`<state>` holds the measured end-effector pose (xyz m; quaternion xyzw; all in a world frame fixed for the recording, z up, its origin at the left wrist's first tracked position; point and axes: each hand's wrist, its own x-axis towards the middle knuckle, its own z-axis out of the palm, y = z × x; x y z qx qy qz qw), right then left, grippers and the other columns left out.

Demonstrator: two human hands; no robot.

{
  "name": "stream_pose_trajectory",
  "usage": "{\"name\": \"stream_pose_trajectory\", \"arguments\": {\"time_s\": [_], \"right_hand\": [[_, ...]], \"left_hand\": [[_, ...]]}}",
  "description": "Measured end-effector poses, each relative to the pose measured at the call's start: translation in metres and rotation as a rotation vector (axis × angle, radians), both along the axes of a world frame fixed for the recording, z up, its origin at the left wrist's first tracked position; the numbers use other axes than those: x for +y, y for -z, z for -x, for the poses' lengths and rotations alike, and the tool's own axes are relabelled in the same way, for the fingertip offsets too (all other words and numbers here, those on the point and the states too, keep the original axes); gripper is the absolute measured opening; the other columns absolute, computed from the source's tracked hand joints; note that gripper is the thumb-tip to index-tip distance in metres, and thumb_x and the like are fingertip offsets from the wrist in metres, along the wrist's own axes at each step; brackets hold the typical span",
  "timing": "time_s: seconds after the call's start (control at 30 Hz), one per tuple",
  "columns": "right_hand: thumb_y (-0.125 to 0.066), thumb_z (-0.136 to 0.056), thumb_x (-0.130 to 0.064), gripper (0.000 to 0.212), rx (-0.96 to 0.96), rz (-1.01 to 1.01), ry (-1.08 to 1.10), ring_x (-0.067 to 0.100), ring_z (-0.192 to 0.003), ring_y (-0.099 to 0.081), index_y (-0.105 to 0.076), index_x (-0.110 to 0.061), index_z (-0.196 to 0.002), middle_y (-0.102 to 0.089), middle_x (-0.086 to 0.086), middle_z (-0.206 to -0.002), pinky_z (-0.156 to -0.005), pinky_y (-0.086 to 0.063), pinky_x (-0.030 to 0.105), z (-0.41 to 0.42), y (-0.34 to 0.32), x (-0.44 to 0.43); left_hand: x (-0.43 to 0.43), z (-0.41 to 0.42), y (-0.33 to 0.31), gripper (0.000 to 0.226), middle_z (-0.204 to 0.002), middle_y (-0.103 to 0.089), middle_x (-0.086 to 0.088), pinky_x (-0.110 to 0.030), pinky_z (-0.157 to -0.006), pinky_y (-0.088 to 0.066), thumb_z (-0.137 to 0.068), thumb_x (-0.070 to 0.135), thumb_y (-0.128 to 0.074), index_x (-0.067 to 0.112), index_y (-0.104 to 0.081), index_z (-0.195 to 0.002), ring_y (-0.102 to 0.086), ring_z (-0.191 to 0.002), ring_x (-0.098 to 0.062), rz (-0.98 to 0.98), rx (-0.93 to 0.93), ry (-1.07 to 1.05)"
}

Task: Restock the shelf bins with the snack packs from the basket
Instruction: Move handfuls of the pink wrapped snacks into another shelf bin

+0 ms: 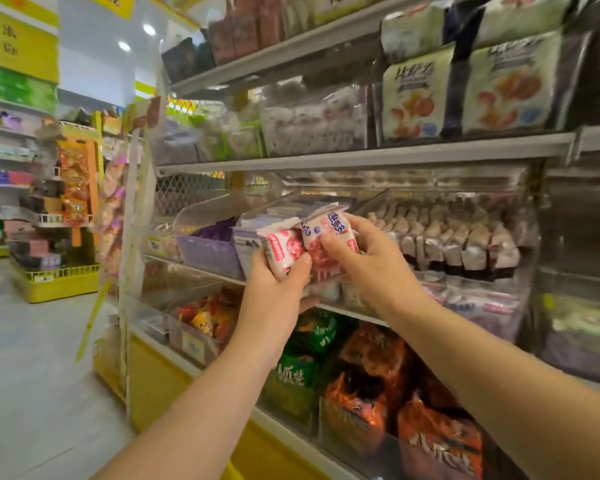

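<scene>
Purple bin at left on middle shelf. Gripping pink-white snack pack in left hand, fingers curled round its lower half. Pinching second pack, touching the first, in right hand, both just in front of clear bin.

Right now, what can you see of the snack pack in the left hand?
The snack pack is a small pouch of glossy white film, printed with pink-red round shapes and a red strip of white characters along one edge. It is tilted, its sealed top end up and leftward. The left hand grips its lower half, thumb across the front. It is held before the clear bins, its right edge against a similar pack in the right hand.
</scene>
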<state>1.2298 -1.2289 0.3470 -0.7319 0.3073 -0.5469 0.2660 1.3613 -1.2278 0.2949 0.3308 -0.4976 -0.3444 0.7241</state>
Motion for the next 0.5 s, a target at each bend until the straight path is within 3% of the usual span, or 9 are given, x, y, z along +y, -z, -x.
{"name": "stream_pose_trajectory", "arguments": {"time_s": [0.1,0.2,0.27,0.33,0.4,0.5], "right_hand": [[-0.067,-0.088,-0.023,0.028,0.129,0.13,0.045,0.007,-0.077,-0.071,-0.061,-0.027,-0.115,-0.074,-0.007,-0.087,-0.069,-0.059,0.026,0.04,-0.039,0.008],[-0.068,-0.086,-0.03,0.041,0.475,0.238,0.349,-0.007,-0.065,-0.061,-0.057,-0.026,-0.125,-0.064,-0.019,-0.085,-0.055,-0.046,0.005,0.083,-0.076,0.004],[-0.068,-0.086,-0.034,0.05,0.753,0.187,0.459,-0.005,-0.069,-0.056,-0.052,-0.025,-0.133,-0.055,-0.017,-0.096,-0.057,-0.042,0.011,0.102,-0.089,-0.003],[-0.067,-0.086,-0.037,0.053,0.942,0.124,0.488,0.003,-0.083,-0.053,-0.048,-0.027,-0.134,-0.053,-0.01,-0.109,-0.069,-0.039,0.018,0.111,-0.089,-0.01],[-0.066,-0.087,-0.036,0.051,1.028,0.125,0.51,0.009,-0.089,-0.052,-0.047,-0.029,-0.133,-0.056,-0.004,-0.12,-0.077,-0.04,0.022,0.112,-0.083,-0.017],[-0.062,-0.09,-0.034,0.05,1.132,0.198,0.609,0.014,-0.088,-0.056,-0.039,-0.029,-0.133,-0.057,0.003,-0.122,-0.075,-0.049,0.028,0.106,-0.071,-0.027]], "left_hand": [[0.002,0.009,-0.013,0.031,-0.108,-0.07,0.005,-0.03,-0.068,-0.059,-0.09,0.024,-0.065,0.027,-0.055,-0.119,-0.071,-0.089,-0.008,-0.011,-0.066,0.02],[-0.001,0.014,-0.016,0.034,-0.111,-0.068,0.006,-0.033,-0.074,-0.06,-0.088,0.027,-0.067,0.027,-0.055,-0.12,-0.069,-0.095,-0.011,-0.016,-0.102,0.003],[-0.002,0.017,-0.013,0.037,-0.113,-0.067,0.004,-0.038,-0.079,-0.06,-0.088,0.027,-0.067,0.027,-0.054,-0.123,-0.068,-0.098,-0.014,-0.019,-0.114,-0.008],[-0.003,0.019,-0.011,0.041,-0.115,-0.067,0.003,-0.042,-0.084,-0.058,-0.087,0.03,-0.068,0.027,-0.052,-0.125,-0.067,-0.102,-0.017,-0.026,-0.145,-0.029],[-0.003,0.022,-0.01,0.047,-0.117,-0.066,0.005,-0.043,-0.09,-0.055,-0.087,0.032,-0.068,0.026,-0.05,-0.129,-0.065,-0.106,-0.017,-0.031,-0.178,-0.048],[-0.003,0.024,-0.011,0.047,-0.115,-0.066,0.009,-0.043,-0.094,-0.053,-0.086,0.034,-0.068,0.026,-0.05,-0.129,-0.064,-0.106,-0.013,-0.027,-0.211,-0.07]]}}
